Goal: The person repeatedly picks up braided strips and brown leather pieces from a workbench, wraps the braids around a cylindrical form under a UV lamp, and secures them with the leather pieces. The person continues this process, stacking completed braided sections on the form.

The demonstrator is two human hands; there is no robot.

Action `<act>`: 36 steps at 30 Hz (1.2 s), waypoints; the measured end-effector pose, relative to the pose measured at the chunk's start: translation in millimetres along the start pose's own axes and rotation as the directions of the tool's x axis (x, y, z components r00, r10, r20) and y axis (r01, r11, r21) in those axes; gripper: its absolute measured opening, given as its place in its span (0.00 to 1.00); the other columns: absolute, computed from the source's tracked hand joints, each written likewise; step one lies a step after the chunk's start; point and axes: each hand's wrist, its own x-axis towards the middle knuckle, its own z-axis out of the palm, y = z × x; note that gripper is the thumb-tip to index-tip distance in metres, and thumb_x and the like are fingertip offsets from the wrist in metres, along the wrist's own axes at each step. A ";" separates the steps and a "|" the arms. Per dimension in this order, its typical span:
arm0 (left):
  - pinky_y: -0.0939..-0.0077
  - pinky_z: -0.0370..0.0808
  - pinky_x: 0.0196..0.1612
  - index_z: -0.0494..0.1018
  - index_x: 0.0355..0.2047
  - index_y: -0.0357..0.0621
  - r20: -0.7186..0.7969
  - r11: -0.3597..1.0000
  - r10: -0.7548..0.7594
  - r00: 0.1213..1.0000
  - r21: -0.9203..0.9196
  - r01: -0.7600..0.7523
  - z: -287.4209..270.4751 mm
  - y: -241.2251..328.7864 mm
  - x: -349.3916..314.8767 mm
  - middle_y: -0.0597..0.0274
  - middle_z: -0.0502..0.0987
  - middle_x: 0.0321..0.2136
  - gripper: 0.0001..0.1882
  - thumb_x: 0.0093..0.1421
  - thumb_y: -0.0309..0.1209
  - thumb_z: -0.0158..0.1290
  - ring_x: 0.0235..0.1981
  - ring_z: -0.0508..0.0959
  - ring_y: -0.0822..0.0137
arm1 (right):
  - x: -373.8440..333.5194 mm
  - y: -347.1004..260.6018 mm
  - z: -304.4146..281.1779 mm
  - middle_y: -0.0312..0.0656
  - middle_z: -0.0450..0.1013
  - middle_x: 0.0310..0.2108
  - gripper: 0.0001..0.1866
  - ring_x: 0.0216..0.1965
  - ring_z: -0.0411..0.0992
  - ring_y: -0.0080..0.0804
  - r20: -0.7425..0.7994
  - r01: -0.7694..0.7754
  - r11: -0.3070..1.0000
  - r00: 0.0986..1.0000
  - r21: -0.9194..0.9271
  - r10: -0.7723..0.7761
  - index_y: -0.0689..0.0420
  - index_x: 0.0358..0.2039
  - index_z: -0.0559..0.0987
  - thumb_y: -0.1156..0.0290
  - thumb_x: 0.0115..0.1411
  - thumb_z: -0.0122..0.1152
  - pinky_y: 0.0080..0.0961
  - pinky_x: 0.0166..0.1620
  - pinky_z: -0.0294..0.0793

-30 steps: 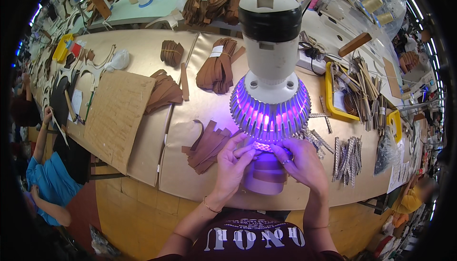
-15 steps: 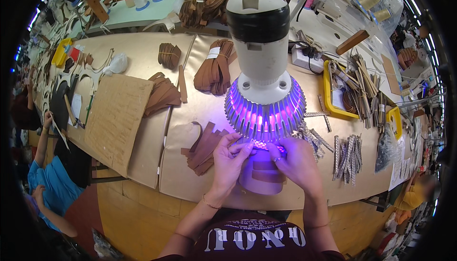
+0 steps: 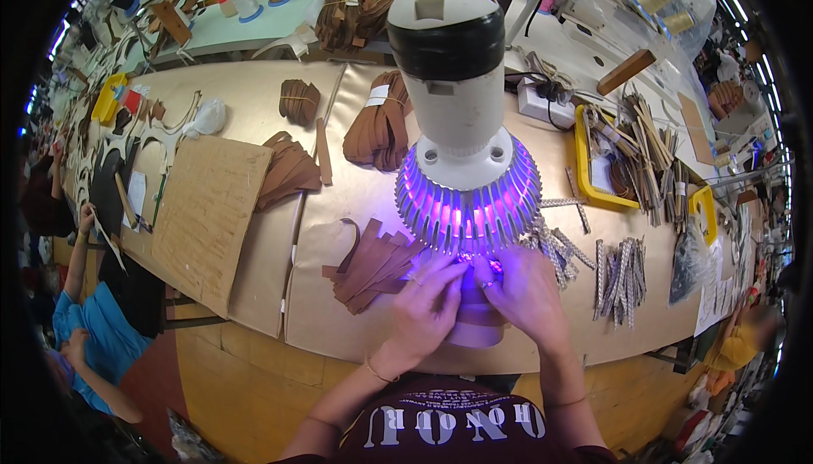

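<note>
Under the glowing purple lamp [image 3: 470, 189], both of my hands work close together at a short braided strip [image 3: 494, 267], which shows only in part between the fingertips. My left hand [image 3: 426, 301] has its fingers curled and pressed together at the strip's left end; what lies inside them is mostly hidden. The strip's right end is pinched by my right hand [image 3: 532, 296], thumb against fingers. Just below the hands stands a pale cylinder [image 3: 474, 334], with brown strap pieces [image 3: 481, 310] lying over it. Loose brown leather strips [image 3: 368, 269] are fanned out beside my left hand.
Braided strips [image 3: 621, 278] lie in a pile to the right. A yellow tray [image 3: 610, 201] holds cords and sticks. Bundled brown straps [image 3: 378, 129] lie farther back, and a wooden board [image 3: 207, 218] rests at left. A person in blue [image 3: 102, 328] is at far left.
My left hand has moved right and turned over, its fingers now closer to the right hand. Less of the braided strip shows. The right hand has barely moved.
</note>
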 end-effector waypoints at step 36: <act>0.61 0.73 0.55 0.76 0.46 0.39 0.229 0.982 0.084 0.970 0.145 -0.120 -4.7 9.9 2.8 0.42 0.73 0.53 0.14 0.59 0.24 0.56 0.53 0.76 0.48 | -26.6 54.1 -9.8 0.49 0.73 0.17 0.21 0.22 0.74 0.48 0.067 -0.206 0.951 0.978 0.232 0.196 0.60 0.27 0.81 0.51 0.59 0.62 0.40 0.28 0.70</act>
